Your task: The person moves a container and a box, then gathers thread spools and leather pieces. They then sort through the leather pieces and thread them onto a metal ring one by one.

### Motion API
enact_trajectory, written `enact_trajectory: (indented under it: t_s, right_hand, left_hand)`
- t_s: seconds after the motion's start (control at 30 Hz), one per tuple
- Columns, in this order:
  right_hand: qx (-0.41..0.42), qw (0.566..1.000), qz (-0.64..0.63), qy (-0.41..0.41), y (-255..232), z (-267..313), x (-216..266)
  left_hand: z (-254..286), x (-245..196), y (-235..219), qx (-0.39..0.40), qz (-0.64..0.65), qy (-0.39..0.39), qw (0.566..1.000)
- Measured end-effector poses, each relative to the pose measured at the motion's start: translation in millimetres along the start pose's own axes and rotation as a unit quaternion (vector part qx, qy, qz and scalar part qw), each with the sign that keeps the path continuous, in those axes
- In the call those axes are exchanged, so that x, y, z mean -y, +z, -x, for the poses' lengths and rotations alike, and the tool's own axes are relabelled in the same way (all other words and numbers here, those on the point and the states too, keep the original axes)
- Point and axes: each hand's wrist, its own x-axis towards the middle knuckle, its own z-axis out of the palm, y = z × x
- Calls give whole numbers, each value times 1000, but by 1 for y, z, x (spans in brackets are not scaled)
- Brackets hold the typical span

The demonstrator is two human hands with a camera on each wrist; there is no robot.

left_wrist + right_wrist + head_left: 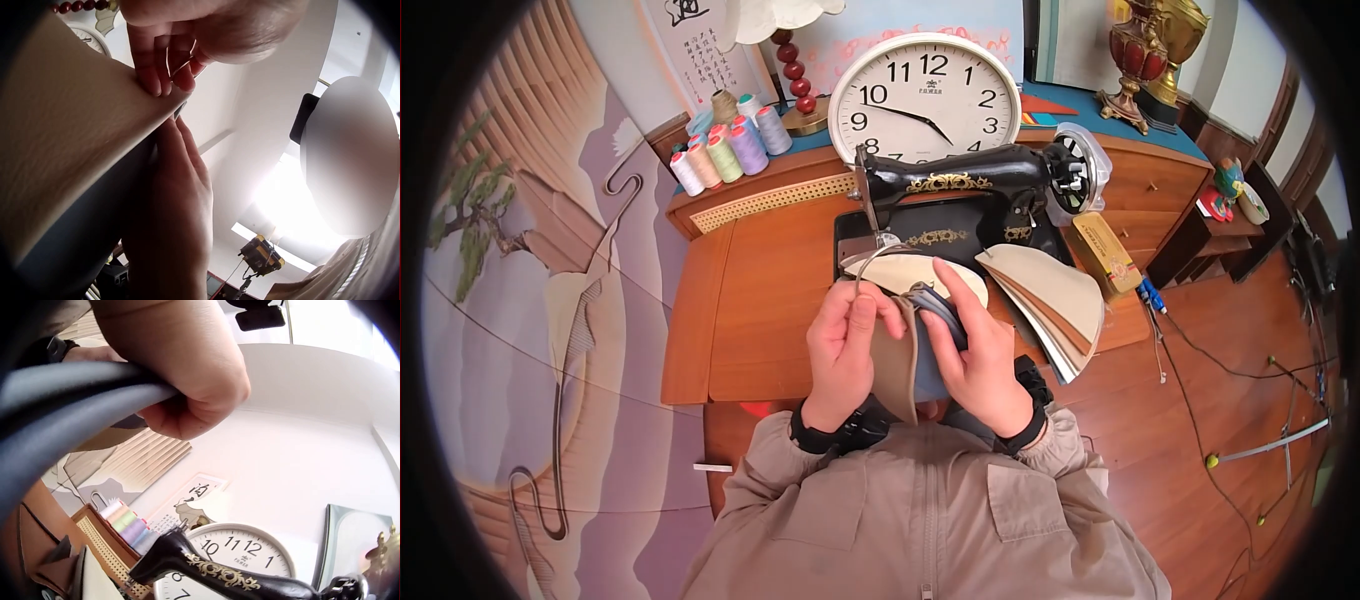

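Observation:
Both hands are raised in front of the sewing machine, around leather-like swatches strung on a thin metal ring [861,277]. My left hand [842,335] pinches the corner of a tan swatch [897,365], seen close up in the left wrist view with the fingertips at its edge. In my right hand [978,360] are dark blue-grey swatches [69,419], gripped near the same end, thumb and forefinger spread along them. A cream swatch [915,272] lies behind the hands. Further right, more swatches [1050,300] in beige, brown and white fan out.
A black sewing machine [950,178] with gold ornament stands on the wooden table [750,310]. Behind it are a large clock [928,95], several thread spools [722,157] and a lamp [793,70]. To the right sits a yellow tin [1106,255]; cables [1200,365] run over the floor.

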Motion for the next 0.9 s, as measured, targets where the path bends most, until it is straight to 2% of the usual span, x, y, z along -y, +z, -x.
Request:
enact_trajectory:
  t_s: [0.03,0.07,0.1,0.13,0.2,0.23,0.3,0.33,0.4,0.43,0.5,0.53,0.57,0.6,0.67,0.77,0.8,0.83,0.9]
  right_hand:
    - [0,1000,0,-1,-2,0,-2]
    - [19,999,33,-39,-5,-1,-5]
    - [37,994,66,-77,-8,0,-6]
    - [37,994,66,-77,-12,0,-5]
    - [86,984,93,-128,-21,-5,-1]
    - [105,979,102,-141,-24,-8,1]
    - [96,986,72,-115,-26,-11,1]
    - [90,991,42,-87,-26,-12,0]
    - [68,996,12,-60,-23,-12,-4]
    - [42,999,-8,-22,-23,-13,-6]
    - [-3,998,-51,41,-28,-18,-10]
    - [-42,997,-42,43,-33,-22,-14]
    - [-103,995,-3,-6,-40,-31,-11]
    - [-139,990,14,10,-49,-33,-10]
    - [-224,963,72,-130,-56,-55,2]
    - [-154,922,263,-238,-44,-77,3]
    - [-150,895,300,-294,-22,-84,-19]
    - [-98,904,307,-280,-1,-85,-27]
    - [64,906,352,-225,43,-69,-56]
  left_hand:
    - [-1,-7,4,-17,10,-18,1000]
    - [-2,-11,3,-17,10,-18,1000]
    - [-4,-14,0,-7,33,-38,999]
    - [-6,-18,-1,4,56,-59,997]
    - [-11,-24,-2,-14,38,-67,997]
    - [-13,-27,-7,4,40,-100,994]
    - [-17,-29,-14,39,58,-159,985]
    - [-18,-29,-14,37,59,-158,985]
    - [-17,-28,-12,22,168,-213,962]
    - [-15,-26,-12,18,168,-215,962]
    - [-13,-18,-15,-34,273,-235,932]
    - [-11,-16,-18,-38,275,-235,931]
    - [-9,-15,-23,-55,289,-226,928]
    - [-7,-14,-27,-73,304,-218,925]
    - [-3,-13,-34,-79,314,-204,924]
    - [2,-8,-41,-90,325,-183,923]
    - [4,-8,-44,-98,327,-174,924]
    - [5,-8,-46,-102,327,-171,924]
    - [7,-9,-48,-133,322,-168,922]
